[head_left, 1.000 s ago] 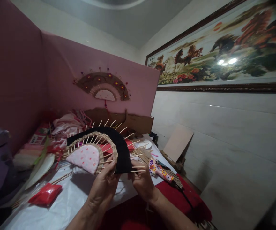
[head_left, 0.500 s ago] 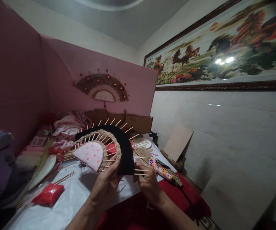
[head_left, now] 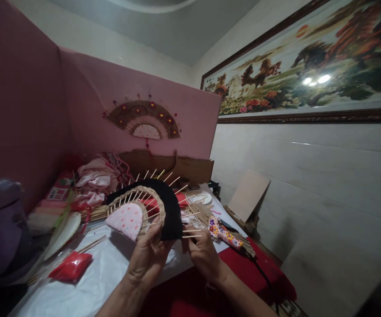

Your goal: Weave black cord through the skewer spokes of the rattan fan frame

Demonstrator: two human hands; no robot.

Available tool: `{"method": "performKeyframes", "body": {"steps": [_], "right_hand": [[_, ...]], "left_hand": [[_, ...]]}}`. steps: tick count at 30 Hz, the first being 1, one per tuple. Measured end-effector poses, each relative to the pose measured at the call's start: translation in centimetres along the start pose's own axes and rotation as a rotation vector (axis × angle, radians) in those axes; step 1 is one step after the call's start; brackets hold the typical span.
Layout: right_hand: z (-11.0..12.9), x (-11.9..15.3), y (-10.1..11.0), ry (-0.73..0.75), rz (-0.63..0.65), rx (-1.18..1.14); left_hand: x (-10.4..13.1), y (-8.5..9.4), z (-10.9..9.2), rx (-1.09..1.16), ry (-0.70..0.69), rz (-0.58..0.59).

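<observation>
A half-round fan (head_left: 171,207) made of thin sticks is held up over the table, tilted. It has a wide black band, a woven straw-coloured ring and a white dotted padded centre (head_left: 126,220). My left hand (head_left: 152,246) grips its near side from below, thumb over the woven ring. At the black band's near right end, my right hand (head_left: 201,248) pinches the edge by the protruding stick ends; its fingertips are partly hidden. A glue gun (head_left: 225,233) wrapped in flowered cloth lies to the right of my right hand.
A finished-looking fan (head_left: 146,121) hangs on the pink panel behind. Pink cloth (head_left: 99,176) is heaped at the back left. On the white sheet lies a red packet (head_left: 71,266) near thin sticks. A purple bin-like container (head_left: 0,233) stands far left.
The fan has tilted a little flatter, its top edge tipping away. Both hands keep their hold, the right one at the black band's end. The view has shifted slightly.
</observation>
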State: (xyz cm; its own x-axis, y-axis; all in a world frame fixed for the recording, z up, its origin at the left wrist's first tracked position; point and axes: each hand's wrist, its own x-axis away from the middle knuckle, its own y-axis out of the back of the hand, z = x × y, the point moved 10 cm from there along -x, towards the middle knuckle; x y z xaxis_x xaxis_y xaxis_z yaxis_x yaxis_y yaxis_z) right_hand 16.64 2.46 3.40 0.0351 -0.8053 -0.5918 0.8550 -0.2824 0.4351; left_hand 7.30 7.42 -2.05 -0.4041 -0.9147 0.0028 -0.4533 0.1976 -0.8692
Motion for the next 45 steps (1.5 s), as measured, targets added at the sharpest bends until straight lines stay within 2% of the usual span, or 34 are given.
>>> {"method": "performKeyframes", "body": {"steps": [3,10,18,23,30,33,36,41,45], "right_hand": [[-0.4,0.1,0.1,-0.026,0.024,-0.04],[-2.1,0.2,-0.5,-0.147,0.155,-0.23],[-3.6,0.3,-1.6,-0.253,0.26,-0.454],[-4.8,-0.2,-1.0,-0.32,0.183,-0.399],[-4.2,-0.6,-1.1,-0.241,0.156,-0.248],[-4.0,-0.7,-0.1,-0.218,0.109,-0.143],[-3.4,-0.8,2.0,-0.173,0.016,0.003],[-2.4,-1.0,5.1,-0.116,-0.097,0.105],[-2.0,-1.1,6.2,-0.086,-0.141,0.149]], "left_hand": [[0.2,-0.3,0.2,-0.005,0.031,0.005],[0.5,-1.4,0.3,-0.001,0.081,0.105],[0.7,-0.9,0.8,-0.015,0.124,0.049],[0.7,-1.3,0.8,-0.009,0.12,0.07],[0.2,-0.6,0.6,0.02,0.071,0.019],[0.1,0.0,0.8,0.037,0.07,-0.038],[0.0,0.5,1.0,0.043,0.074,-0.083],[0.0,0.5,1.0,0.033,0.063,-0.077],[0.2,0.2,0.9,0.02,0.061,-0.054]]}}
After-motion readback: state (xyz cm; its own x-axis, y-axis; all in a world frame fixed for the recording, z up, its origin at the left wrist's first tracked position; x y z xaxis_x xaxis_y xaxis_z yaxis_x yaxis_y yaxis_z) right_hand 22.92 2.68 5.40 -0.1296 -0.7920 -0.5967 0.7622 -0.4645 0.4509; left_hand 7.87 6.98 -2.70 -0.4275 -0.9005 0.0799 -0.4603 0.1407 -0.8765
